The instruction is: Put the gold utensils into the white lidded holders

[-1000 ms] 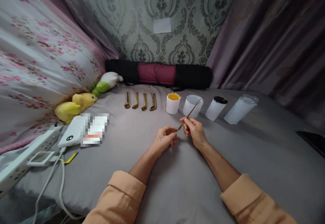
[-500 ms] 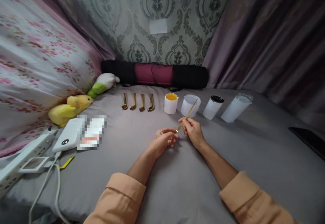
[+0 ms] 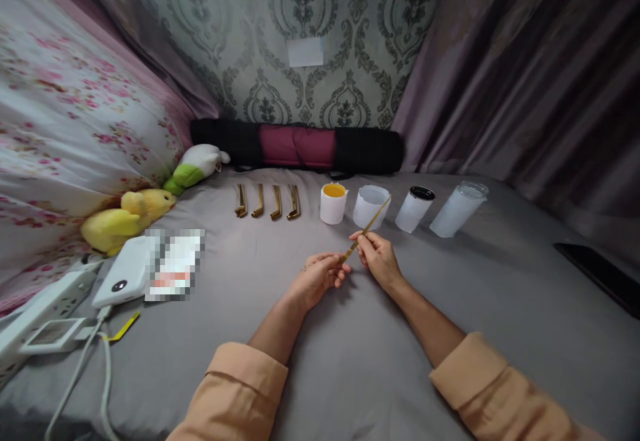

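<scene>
My right hand [image 3: 380,259] pinches a thin golden stick [image 3: 373,222] that slants up to the right. My left hand [image 3: 319,277] is curled, its fingertips closed on the stick's lower end. Both hands hover over a grey sheet [image 3: 350,361]. Behind them stands a row of cups: a white cup with yellow contents [image 3: 333,202], a translucent cup [image 3: 371,206], a white cup with a dark rim [image 3: 415,208] and a tilted frosted cup [image 3: 457,208]. Several bent golden pieces [image 3: 267,201] lie left of the cups.
A black and maroon roll [image 3: 298,146] lies along the patterned wall. Plush toys [image 3: 127,212] sit at the left by a floral cover. A white power bank [image 3: 123,279], a power strip [image 3: 40,304] and cables lie at the front left. A dark flat object [image 3: 597,276] lies far right.
The view has drifted, so everything sits slightly further left in frame. Both hands keep their hold on the stick with hardly any movement.
</scene>
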{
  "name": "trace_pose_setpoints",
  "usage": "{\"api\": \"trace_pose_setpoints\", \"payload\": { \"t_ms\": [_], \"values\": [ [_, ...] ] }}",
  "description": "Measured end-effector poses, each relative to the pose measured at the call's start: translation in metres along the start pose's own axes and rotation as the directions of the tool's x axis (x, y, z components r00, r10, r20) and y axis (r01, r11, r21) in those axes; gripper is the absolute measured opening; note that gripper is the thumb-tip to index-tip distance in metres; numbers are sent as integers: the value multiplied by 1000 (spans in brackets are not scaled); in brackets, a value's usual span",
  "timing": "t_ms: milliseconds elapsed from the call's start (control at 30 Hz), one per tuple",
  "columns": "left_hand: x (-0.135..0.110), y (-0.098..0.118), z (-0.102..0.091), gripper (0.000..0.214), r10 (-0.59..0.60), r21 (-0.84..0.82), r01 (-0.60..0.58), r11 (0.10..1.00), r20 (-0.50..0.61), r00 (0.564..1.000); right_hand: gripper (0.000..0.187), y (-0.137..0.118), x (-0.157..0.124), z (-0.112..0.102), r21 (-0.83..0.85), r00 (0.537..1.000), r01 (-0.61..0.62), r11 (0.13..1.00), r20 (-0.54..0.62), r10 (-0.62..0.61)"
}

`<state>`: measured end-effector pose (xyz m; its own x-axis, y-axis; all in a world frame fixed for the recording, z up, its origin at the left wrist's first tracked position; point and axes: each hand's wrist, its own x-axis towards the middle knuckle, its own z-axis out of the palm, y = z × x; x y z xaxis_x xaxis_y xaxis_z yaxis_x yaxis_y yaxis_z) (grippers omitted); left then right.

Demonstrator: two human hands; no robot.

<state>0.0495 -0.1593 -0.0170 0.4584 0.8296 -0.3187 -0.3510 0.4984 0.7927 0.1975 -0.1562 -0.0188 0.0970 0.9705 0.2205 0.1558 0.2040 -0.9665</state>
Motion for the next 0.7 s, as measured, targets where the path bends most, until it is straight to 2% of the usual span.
{"api": "trace_pose_setpoints", "payload": {
  "t_ms": [300,700],
  "values": [
    [-1,4,0,13,-28,-39,29,999,28,999,25,-4,-2,-1,-8,1000,13,1000,-16,-13],
    [4,2,-6,18,-68,-78,76,994,97,993,26,-9,-4,-8,-26,998,-33,999,-62,32]
  ]
}}
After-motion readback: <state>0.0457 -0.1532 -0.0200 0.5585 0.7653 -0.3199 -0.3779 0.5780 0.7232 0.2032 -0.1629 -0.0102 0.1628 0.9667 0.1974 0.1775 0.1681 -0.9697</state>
